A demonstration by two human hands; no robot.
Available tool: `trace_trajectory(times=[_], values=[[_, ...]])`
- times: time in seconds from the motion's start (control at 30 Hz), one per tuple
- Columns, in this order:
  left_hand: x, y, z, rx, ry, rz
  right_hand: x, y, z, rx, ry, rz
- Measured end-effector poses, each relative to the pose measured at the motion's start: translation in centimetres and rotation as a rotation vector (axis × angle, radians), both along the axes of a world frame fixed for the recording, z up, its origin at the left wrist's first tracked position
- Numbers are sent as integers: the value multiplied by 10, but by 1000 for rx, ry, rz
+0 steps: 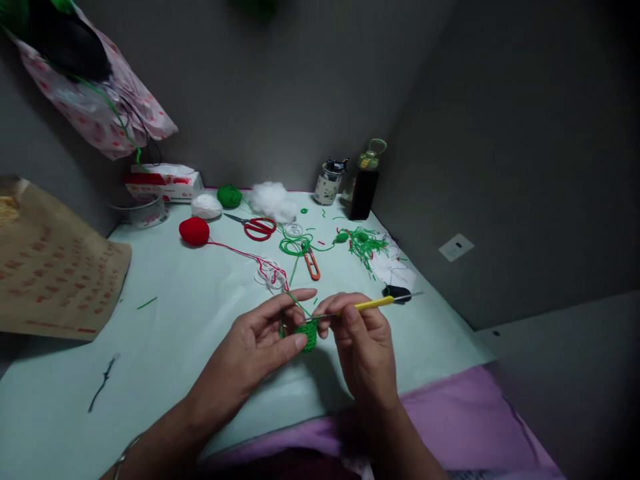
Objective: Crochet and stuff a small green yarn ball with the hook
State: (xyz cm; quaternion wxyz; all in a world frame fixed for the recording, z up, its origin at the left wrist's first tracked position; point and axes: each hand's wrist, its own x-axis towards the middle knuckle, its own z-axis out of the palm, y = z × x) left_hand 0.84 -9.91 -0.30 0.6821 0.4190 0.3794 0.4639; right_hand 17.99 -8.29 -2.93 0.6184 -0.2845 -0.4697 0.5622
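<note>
Green crochet work, a small tube-like piece, sits between the two hands above the tabletop, its upper edge facing the metal shaft of a yellow-handled hook. The left hand is nearer to the piece: its thumb presses the near side while other fingers close behind it, and the index finger stretches above, apart from the thumb, with a green strand running down past it to the upper edge. The right hand has its fingers clamped on the hook, pen-fashion, just right of the piece. The hook's long axis runs nearly level across the view, rising slightly to the right, so its working end points left, straight at that upper edge, while the piece stands roughly upright across its line. Whether the tip sits inside a stitch is too small to tell for certain.
</note>
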Motion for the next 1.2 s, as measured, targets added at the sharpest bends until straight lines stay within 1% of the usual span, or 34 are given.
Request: trace_trajectory(times=[0.2, 0.27, 0.33, 0.47, 0.6, 0.7, 0.83, 0.93, 1.0, 1.07, 1.13, 1.2], values=[[-3, 1, -4, 40, 53, -15, 8, 2, 6, 55, -27, 91], [-4, 0, -4, 50, 72, -11, 12, 2, 7, 94, -79, 110], [-4, 0, -3, 59, 95, -5, 16, 1, 8, 150, -154, 90], [0, 0, 3, 65, 193, 21, 20, -5, 15, 331, -397, -3], [5, 0, 7, 138, 315, 119, 18, -16, 22, 621, -731, -107], [9, -2, 8, 172, 328, 165, 16, -21, 24, 809, -966, -208], [13, -4, 7, 190, 321, 206, 14, -19, 22, 943, -1080, -289], [13, -2, 5, 227, 331, 255, 12, -17, 16, 1010, -1136, -394], [13, -1, 3, 172, 281, 239, 11, -18, 10, 1039, -1151, -477], [12, -1, 1, 67, 172, 175, 10, -19, 5, 1041, -1151, -540], [11, -3, -1, -31, 19, 107, 11, -21, 2, 1022, -1133, -552], [11, -5, -4, -121, -130, 53, 12, -20, -1, 1011, -1090, -517]])
